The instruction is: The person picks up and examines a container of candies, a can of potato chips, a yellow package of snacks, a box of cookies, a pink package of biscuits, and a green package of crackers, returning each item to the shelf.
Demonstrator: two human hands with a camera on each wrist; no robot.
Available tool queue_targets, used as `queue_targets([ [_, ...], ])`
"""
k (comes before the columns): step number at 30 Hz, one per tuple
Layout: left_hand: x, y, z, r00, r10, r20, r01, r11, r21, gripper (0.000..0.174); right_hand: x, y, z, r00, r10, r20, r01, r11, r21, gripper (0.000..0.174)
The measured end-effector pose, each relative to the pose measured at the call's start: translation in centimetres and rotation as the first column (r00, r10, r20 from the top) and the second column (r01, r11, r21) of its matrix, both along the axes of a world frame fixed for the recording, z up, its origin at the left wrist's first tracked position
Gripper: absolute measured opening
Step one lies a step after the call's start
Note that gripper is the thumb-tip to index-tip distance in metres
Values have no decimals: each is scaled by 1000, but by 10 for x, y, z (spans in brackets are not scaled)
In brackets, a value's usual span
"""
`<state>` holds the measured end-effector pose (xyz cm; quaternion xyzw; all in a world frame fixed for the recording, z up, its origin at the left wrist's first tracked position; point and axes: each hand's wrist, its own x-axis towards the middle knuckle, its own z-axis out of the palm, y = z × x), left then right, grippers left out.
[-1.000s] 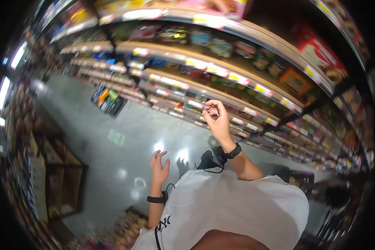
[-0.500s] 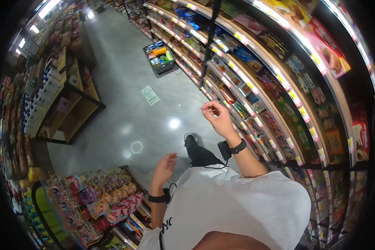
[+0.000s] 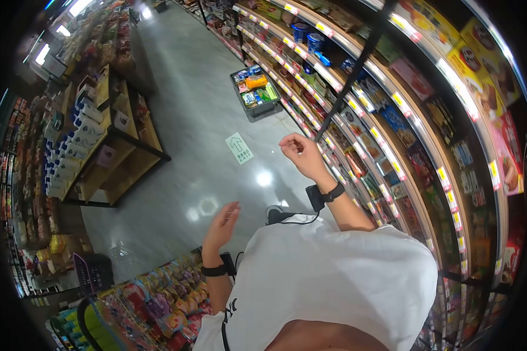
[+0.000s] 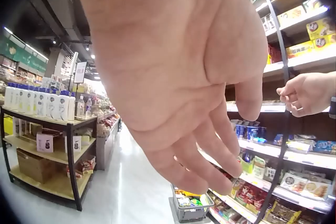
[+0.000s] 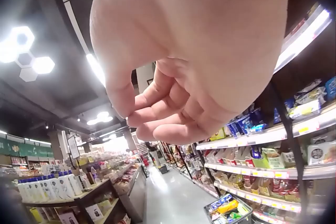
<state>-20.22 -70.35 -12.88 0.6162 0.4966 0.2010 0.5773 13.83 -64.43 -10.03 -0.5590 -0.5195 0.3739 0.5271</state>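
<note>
My left hand (image 3: 221, 225) hangs in the air over the aisle floor with nothing in it. Its fingers (image 4: 191, 163) reach out loosely, the thumb apart from them, in the left wrist view. Higher up in the head view, my right hand (image 3: 304, 155) is held in front of the shelves (image 3: 413, 143), bent in a loose curl. Between its fingers (image 5: 157, 116) and thumb nothing shows in the right wrist view. Farther along the aisle a dark shopping basket (image 3: 263, 111), filled with colourful packages, sits on the floor beside the shelf base.
Shelves of packaged snacks line the right side. At left a wooden display stand (image 3: 123, 155) bears white bottles (image 3: 76, 143). A rack of bagged snacks (image 3: 164, 298) is close at lower left, near a dark basket (image 3: 93, 274). A green arrow sign (image 3: 239, 148) marks the floor (image 3: 187, 105).
The head view has swung round, so the aisle now runs away ahead and the shelves stand on the right. Both hands stay raised and hold nothing.
</note>
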Motion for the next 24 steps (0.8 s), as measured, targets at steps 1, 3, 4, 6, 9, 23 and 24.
queue_targets([
  [1,-9,20,-2,1000,27,1,-27,1000,15,42,-8,24,4,999,35,-6,-35,999,9,11],
  [3,-26,53,-9,997,83,6,-83,996,35,39,-30,67,7,993,120,-23,-119,993,14,11],
  [4,-34,68,-13,993,114,25,-115,993,31,40,-43,87,9,985,170,-33,-170,985,10,10],
  [6,-53,94,-19,982,177,60,-179,984,24,40,-71,119,18,947,316,-50,-316,949,19,11],
  [9,-79,135,-25,971,237,17,-237,971,-35,42,-111,163,30,850,525,26,-525,851,-20,14],
  [23,-136,474,-11,980,45,-192,-48,999,-12,44,-125,443,15,899,398,182,-381,917,-122,25],
  [24,-128,504,-9,964,-20,-264,21,1000,-1,44,-113,452,12,933,332,138,-314,940,-136,25],
])
